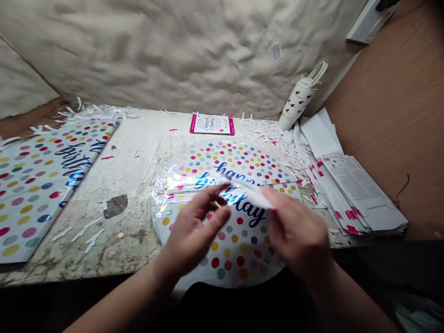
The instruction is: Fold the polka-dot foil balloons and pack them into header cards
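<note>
A round foil balloon (222, 208) lies flat on the tabletop (114, 185), printed with colored polka dots and "happy birthday" in shiny blue script, with clear plastic film glinting around its left edge. Directly above the balloon, a white strip (248, 192) with a pink-marked end runs between the two hands. The left hand (196, 226) is over the balloon's middle, its fingers (218, 196) closed in a pinch on one end of the strip. The right hand (294, 236) is over the balloon's right edge, its fingers (272, 199) pinching the pink-marked end.

Left of the balloon lies a polka-dot sheet (45, 180) with blue foil "birthday" lettering. Behind the balloon are a pink-edged card (211, 124) reading "happy birthday", its small print too tiny to read, and scattered white paper scraps (267, 132). Right of the balloon sits a stack of white printed sheets (360, 194) with pink marks, and behind that stack a white cup with red hearts (298, 97) leans toward a padded cream wall (173, 51)
</note>
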Demonstrator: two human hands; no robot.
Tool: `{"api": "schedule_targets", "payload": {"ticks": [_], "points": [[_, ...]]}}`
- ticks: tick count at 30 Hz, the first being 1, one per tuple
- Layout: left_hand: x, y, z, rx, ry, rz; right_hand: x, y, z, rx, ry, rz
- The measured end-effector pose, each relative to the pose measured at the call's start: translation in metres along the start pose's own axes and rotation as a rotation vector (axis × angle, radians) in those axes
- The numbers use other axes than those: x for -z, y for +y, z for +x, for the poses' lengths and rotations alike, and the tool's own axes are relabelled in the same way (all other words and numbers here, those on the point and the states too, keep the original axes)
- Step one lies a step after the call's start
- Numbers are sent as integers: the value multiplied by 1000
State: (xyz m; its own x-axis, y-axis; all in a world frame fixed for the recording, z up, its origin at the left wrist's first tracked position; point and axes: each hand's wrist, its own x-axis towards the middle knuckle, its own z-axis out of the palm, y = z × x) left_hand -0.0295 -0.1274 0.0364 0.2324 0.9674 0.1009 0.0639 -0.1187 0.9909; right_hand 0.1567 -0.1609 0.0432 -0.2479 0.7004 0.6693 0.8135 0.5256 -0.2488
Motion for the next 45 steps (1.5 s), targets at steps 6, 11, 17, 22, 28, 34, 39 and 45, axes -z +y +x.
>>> {"api": "schedule_targets", "payload": {"ticks": [6, 11, 17, 22, 28, 34, 39, 45], "points": [[16, 10, 16, -262, 27, 20, -9, 6, 24, -283, 159, 684], [20, 13, 15, -491, 92, 241, -20, 11, 30, -257, 146, 841], [62, -31, -5, -736, -259, 772, -25, 38, -13, 179, -150, 435], [57, -71, -35, -447, -556, 1013, -52, 37, -59, 387, -378, 128], [32, -62, -26, -436, -601, 1042, -56, 23, -49, 207, -587, 58], [26, -53, 10, -37, -428, 909, -65, 29, -20, -240, -672, 222], [31, -54, 22, 31, -343, 1066, -66, 33, -4, -179, -652, 122], [25, -60, 1, -277, -492, 942, -70, 28, -14, -21, -743, 243]]}}
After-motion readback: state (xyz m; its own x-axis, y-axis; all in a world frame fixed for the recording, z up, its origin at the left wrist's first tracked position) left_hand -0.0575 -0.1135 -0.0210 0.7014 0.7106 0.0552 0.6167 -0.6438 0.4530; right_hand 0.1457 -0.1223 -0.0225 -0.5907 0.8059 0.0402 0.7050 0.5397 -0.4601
